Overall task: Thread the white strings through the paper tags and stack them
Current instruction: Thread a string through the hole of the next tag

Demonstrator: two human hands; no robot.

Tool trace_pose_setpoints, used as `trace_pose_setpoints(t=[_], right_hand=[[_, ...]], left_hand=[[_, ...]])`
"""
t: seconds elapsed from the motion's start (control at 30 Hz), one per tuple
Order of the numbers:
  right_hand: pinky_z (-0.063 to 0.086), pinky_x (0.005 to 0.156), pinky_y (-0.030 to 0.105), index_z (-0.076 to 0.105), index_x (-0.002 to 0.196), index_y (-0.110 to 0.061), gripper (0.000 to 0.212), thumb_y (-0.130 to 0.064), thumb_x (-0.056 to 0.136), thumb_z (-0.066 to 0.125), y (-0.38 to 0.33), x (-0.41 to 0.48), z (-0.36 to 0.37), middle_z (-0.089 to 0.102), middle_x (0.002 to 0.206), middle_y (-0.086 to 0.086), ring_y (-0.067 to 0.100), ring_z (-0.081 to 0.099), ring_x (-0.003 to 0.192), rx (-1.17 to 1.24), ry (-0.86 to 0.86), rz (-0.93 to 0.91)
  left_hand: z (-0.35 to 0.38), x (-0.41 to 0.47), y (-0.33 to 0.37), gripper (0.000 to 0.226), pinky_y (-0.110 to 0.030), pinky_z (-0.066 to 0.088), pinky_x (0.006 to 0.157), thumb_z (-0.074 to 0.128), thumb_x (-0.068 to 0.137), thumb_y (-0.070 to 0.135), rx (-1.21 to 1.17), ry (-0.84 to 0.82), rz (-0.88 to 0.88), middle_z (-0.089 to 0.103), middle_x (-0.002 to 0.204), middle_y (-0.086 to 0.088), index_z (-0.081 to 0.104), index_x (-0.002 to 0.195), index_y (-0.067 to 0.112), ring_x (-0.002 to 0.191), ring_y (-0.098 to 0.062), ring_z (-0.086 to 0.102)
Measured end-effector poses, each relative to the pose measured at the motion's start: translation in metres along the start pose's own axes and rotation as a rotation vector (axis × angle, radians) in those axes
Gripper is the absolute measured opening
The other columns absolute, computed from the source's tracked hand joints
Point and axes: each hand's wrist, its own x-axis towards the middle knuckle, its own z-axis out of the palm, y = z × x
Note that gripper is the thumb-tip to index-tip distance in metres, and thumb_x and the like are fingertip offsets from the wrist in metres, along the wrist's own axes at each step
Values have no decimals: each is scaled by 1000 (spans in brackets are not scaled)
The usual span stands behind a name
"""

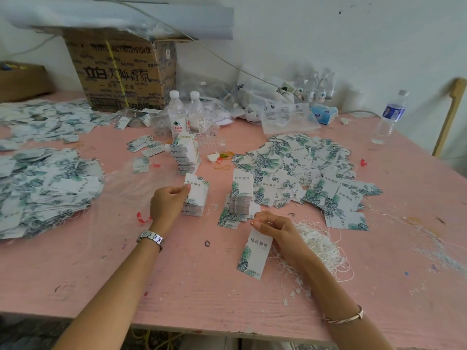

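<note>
Pinching the top end of a single paper tag [255, 253], the right hand [275, 228] has thumb and forefinger closed on the card. The tag slants down with its leafy lower end toward the near edge of the pink table [177, 286]. Whether that end rests on the surface, or whether a string is through the tag, cannot be told.

Just beside that hand, on its outer side, lies the tangle of white strings [321, 246], with loose ends trailing toward the near edge.

Over to the left hand [168, 204]: its fingers are curled, and thumb and fingertips grip the left edge of the top card on a short stack [195, 198] of tags. Between the two hands and a little further back stands a second neat stack [241, 198]. Behind the short one rises a taller, leaning stack [185, 157].

A broad loose heap of tags [303, 168] spreads on the right, and another heap [45, 188] covers the far left of the table. At the back sits a printed cardboard box [121, 72] with two water bottles [177, 114] just in front, and a third bottle [390, 117] stands well apart on the right.

There is a metal watch [150, 238] on the left wrist and a thin bangle [346, 318] on the right forearm.
</note>
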Motion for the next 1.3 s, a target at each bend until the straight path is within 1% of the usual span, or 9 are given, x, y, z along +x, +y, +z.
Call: trace_pose_setpoints(t=[0.37, 0.5, 0.6, 0.77, 0.87, 0.93, 1.07, 1.17, 1.3], right_hand=[[46, 48, 21, 66, 90, -4, 18, -19, 82, 71, -2, -1, 1, 65, 77, 7, 19, 66, 63, 9, 2, 5], [47, 48, 22, 67, 90, -6, 19, -23, 82, 72, -1, -1, 0, 67, 79, 9, 21, 68, 65, -8, 2, 12], [48, 49, 24, 68, 89, -8, 19, -24, 82, 73, -1, -1, 0, 68, 80, 11, 23, 68, 68, -18, 2, 17], [48, 50, 23, 69, 84, -13, 9, -23, 82, 71, -1, 0, 0, 68, 73, 8, 22, 67, 64, 15, 2, 2], [48, 48, 22, 69, 83, -15, 6, -22, 83, 69, -2, 0, 0, 68, 70, 5, 19, 67, 61, 44, 1, -6], [47, 45, 20, 67, 88, -12, 11, -22, 84, 67, -3, 0, 0, 70, 71, 6, 18, 67, 59, 53, 8, -18], [44, 41, 16, 62, 95, -6, 4, -7, 94, 58, 0, 0, -3, 73, 75, 5, 13, 66, 56, 48, 12, -34], [40, 39, 13, 61, 94, -8, 17, 5, 97, 50, 1, 1, -3, 73, 72, 2, 7, 62, 48, 28, 6, -41], [41, 39, 13, 62, 94, -8, 22, 9, 97, 48, 1, 1, -4, 74, 72, 2, 5, 62, 47, 4, -6, -41]], left_hand=[[4, -2, -3, 31, -32, 47, 67, 66, 94, 39, 87, 52, 55, 77, 99, -8, 79, 98, 11, 82, -24, 63], [4, 0, -5, 30, -38, 53, 69, 68, 91, 42, 118, 80, 62, 71, 112, -11, 77, 96, 14, 95, -31, 66], [4, -4, 0, 27, -30, 45, 63, 68, 92, 41, 61, 103, 125, 67, 112, -7, 74, 92, 15, 93, -25, 63], [9, -40, 13, 28, -28, 41, 64, 69, 92, 39, -258, -184, 166, 68, 93, -9, 72, 88, 12, 75, -19, 53], [16, -72, 16, 24, -36, 39, 65, 70, 85, 45, -330, -398, 191, 68, 91, -20, 76, 88, 22, 72, -24, 48], [21, -90, 16, 21, -34, 39, 64, 70, 80, 46, -362, -479, 192, 68, 82, -14, 77, 86, 27, 67, -19, 45], [31, -109, 6, 18, -24, 33, 60, 71, 78, 45, -384, -533, 183, 65, 78, 2, 77, 78, 28, 61, -8, 36], [35, -115, 0, 17, -20, 30, 57, 71, 77, 47, -390, -544, 182, 63, 73, 15, 78, 75, 31, 59, -6, 32], [37, -114, -3, 11, -20, 31, 58, 72, 78, 45, -382, -540, 190, 64, 76, 11, 78, 73, 36, 59, -5, 33]])
